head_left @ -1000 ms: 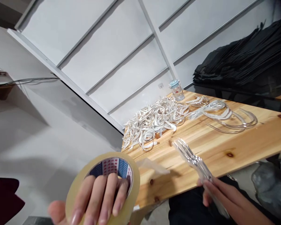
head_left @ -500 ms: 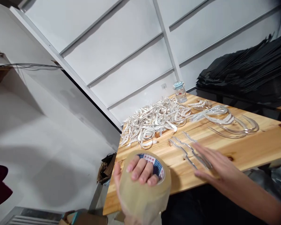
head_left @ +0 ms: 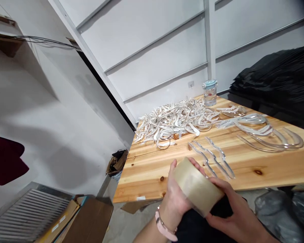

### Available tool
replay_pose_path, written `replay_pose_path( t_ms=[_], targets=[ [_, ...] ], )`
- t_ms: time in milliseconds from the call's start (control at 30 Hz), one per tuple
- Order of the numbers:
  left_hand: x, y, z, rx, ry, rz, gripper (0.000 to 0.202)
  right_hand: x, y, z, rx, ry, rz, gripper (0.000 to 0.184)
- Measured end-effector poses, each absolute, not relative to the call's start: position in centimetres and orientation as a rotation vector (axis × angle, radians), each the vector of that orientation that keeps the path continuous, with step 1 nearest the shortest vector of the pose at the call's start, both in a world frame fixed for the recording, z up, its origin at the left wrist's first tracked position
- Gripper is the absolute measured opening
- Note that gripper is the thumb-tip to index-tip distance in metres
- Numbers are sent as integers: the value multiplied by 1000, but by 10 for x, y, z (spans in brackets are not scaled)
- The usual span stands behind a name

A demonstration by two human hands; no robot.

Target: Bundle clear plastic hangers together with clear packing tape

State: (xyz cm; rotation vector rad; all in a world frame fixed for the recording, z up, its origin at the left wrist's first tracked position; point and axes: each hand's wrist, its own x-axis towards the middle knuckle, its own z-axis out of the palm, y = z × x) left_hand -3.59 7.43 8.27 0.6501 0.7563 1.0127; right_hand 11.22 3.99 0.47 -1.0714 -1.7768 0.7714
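Note:
A wide roll of clear packing tape (head_left: 196, 185) is held over the near edge of the wooden table (head_left: 147, 168). My left hand (head_left: 176, 195) grips the roll from its left side, fingers curled round it. My right hand (head_left: 230, 211) closes on the roll from the right and below. Just beyond the roll, a few clear plastic strips (head_left: 212, 158) lie flat on the wood.
A heap of white curved strips (head_left: 174, 121) covers the far left of the table. Clear curved pieces (head_left: 266, 133) lie to the right, a small lidded jar (head_left: 209, 92) at the back. Black stacked sheets (head_left: 278, 79) sit far right. Cardboard boxes (head_left: 88, 219) lie on the floor.
My right hand left the clear strips on the table and came back to the tape roll. My left hand turned the roll and moved it rightward; both hands now grip it.

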Motion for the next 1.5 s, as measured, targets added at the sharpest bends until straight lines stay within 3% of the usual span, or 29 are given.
replay_pose_path(
  t_ms=[100, 200, 400, 600, 900, 1167, 1500],
  targets=[
    [-52, 65, 81, 377, 625, 868, 68, 108, 28, -1, -1186, -1623, 784, 59],
    [-81, 50, 80, 511, 825, 758, 78, 103, 19, -5, -1213, -1518, 786, 55],
    [-98, 22, 96, 1410, 1495, 1184, 37, 102, 12, -17, -1193, -1642, 739, 58],
    [-72, 19, 107, 2073, 1672, 1082, 17, 105, 7, -22, -1204, -1764, 753, 64],
    [-68, 31, 116, 2252, 1659, 747, 27, 104, 4, -9, -1144, -1907, 671, 73],
    [-76, 23, 120, 2284, 1611, 660, 29, 104, 9, 16, -1033, -1997, 509, 76],
    [-90, 29, 116, 2596, 1219, 1026, 13, 94, 15, 15, -961, -1944, 417, 67]
  ],
)
